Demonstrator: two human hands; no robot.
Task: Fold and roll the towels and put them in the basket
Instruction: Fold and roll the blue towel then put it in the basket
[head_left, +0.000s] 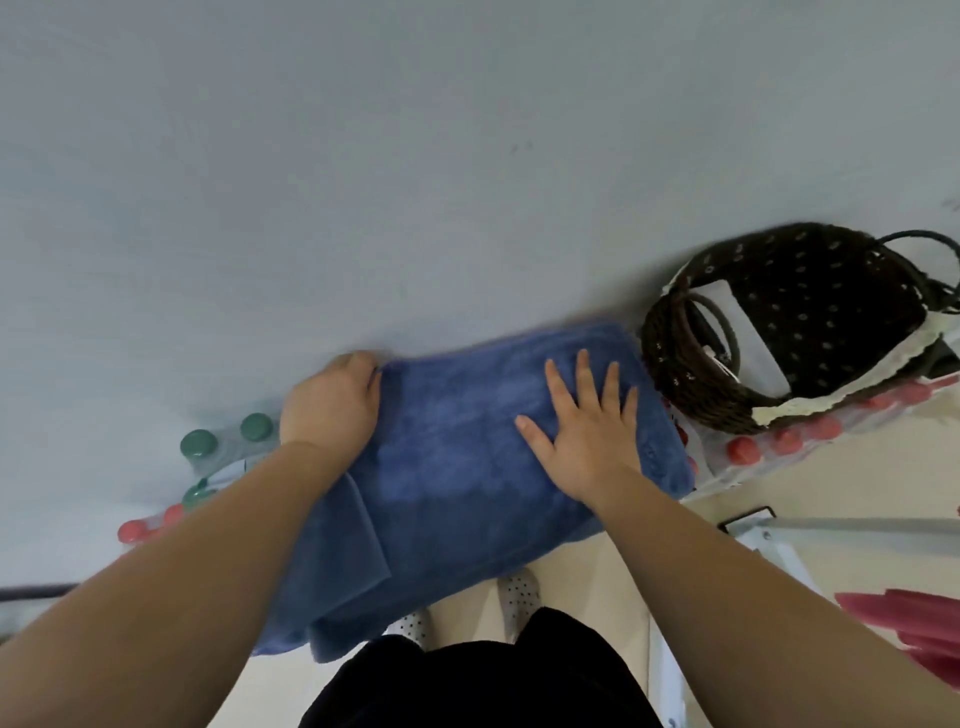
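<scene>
- A blue towel (457, 467) lies spread in front of the person on a surface made of packed bottles, its far edge close to a grey-blue wall (415, 156).
- The towel's near part hangs over the edge toward the person's legs, and a folded layer shows at its lower left.
- The left hand (332, 400) grips the towel at its far left corner, with the fingers curled over the cloth edge and the knuckles facing the camera.
- The right hand (587, 431) rests flat on the right half of the towel, palm down, with all 5 fingers straight and spread; it holds nothing.
- Both forearms are bare and reach in from the bottom corners of the view.
- A dark woven basket (691, 384) stands just right of the towel, very near its right edge. It has a dark dotted lining, a cream lace trim and dark loop handles.
- No towel shows inside the basket; a pale flat thing (743, 322) lies in it, but I cannot tell what it is.
- Red bottle caps (744, 450) line up under and beside the basket, and more red ones show at the far left.
- 3 green bottle caps (199, 445) sit left of the left hand.
- A pink cloth (904, 623) lies at the lower right, well apart from the blue towel.
- Black trousers (467, 686) and white perforated shoes (519, 592) show below the towel, over a pale floor.
</scene>
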